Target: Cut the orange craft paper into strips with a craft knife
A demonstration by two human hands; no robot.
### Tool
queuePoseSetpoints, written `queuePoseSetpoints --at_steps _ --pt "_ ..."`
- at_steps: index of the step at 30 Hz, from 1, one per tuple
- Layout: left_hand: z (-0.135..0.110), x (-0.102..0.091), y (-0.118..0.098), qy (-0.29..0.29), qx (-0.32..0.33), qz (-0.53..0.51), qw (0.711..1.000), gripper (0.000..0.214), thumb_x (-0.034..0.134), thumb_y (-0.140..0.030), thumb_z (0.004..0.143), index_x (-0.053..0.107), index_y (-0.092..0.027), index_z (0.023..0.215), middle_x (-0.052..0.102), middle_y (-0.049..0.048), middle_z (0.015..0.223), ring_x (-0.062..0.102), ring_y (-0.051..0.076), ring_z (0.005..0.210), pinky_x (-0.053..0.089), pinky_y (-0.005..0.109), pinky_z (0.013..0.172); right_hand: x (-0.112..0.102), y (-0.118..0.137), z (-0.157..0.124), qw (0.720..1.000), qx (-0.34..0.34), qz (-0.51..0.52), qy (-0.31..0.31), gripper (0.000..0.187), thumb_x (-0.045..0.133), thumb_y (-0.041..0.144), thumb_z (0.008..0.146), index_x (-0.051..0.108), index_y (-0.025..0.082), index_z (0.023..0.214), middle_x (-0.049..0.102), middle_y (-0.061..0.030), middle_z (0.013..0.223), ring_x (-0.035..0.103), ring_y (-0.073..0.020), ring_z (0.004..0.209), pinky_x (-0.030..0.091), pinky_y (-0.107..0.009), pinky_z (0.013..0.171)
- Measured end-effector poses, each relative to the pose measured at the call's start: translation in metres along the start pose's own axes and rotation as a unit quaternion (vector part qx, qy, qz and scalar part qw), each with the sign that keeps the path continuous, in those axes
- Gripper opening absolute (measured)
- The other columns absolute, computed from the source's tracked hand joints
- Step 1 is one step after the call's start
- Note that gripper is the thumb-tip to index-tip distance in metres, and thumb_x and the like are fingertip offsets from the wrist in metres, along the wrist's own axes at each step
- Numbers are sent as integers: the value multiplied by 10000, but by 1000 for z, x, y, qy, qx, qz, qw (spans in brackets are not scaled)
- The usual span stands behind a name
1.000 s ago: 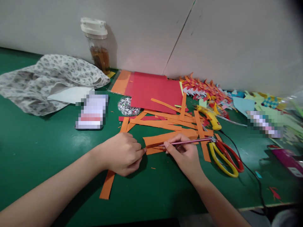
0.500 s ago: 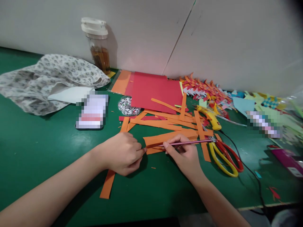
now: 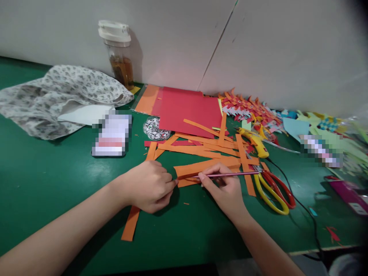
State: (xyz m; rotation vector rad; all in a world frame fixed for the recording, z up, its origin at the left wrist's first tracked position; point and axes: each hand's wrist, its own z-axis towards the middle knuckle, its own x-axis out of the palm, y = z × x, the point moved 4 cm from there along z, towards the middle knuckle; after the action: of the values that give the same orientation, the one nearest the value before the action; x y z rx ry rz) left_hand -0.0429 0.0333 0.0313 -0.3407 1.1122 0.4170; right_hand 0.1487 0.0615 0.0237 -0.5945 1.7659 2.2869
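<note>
My left hand (image 3: 149, 186) is closed, its fingertips pinching the left end of an orange paper strip (image 3: 198, 167) on the green table (image 3: 57, 180). My right hand (image 3: 222, 188) grips a thin pink pencil (image 3: 230, 174) that lies almost flat, its tip on the same strip near my left fingertips. Several more orange strips (image 3: 201, 147) lie crossed behind my hands, and one long strip (image 3: 130, 224) runs under my left hand.
Red and yellow scissors (image 3: 273, 189) lie right of my right hand, a yellow glue gun (image 3: 255, 142) with a black cord behind them. Red sheets (image 3: 189, 111), a dish of googly eyes (image 3: 155, 129), a phone (image 3: 112, 135), a jar (image 3: 120, 55), a floral cloth (image 3: 57, 96) and woven paper fish (image 3: 247, 107) sit farther back.
None of note: both hands stay on the strip, and the pencil has only shifted very slightly.
</note>
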Motion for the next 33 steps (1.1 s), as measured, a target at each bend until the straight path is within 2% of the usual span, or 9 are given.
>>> queuePoseSetpoints --at_steps 9,15,21,33 --pt "1 -2 0 -1 4 -2 1000 267 416 -191 863 677 -139 878 586 16 560 539 157 459 367 299 440 -1 3 2 1000 -11 7 -4 148 661 215 812 569 217 696 617 18 632 597 -125 576 480 -235 566" --pt "2 2 -3 59 12 -25 998 325 462 -255 847 649 -118 1075 621 17 592 582 188 495 391 324 439 -1 5 1 1000 -22 1 -5 151 659 208 812 562 216 697 607 17 636 589 -130 581 472 -251 580" --pt "3 4 -2 89 -10 -41 995 386 505 -271 840 633 -138 1180 650 15 638 603 196 546 405 329 467 -3 1 -4 999 -10 40 7 134 651 246 834 563 221 737 606 9 691 584 -142 607 472 -278 595" --pt "3 5 -2 100 -21 -37 994 370 505 -272 827 652 -162 1148 644 15 631 609 205 536 407 335 468 0 3 0 1000 10 12 17 163 662 258 827 570 215 699 606 15 639 580 -130 581 459 -252 571"
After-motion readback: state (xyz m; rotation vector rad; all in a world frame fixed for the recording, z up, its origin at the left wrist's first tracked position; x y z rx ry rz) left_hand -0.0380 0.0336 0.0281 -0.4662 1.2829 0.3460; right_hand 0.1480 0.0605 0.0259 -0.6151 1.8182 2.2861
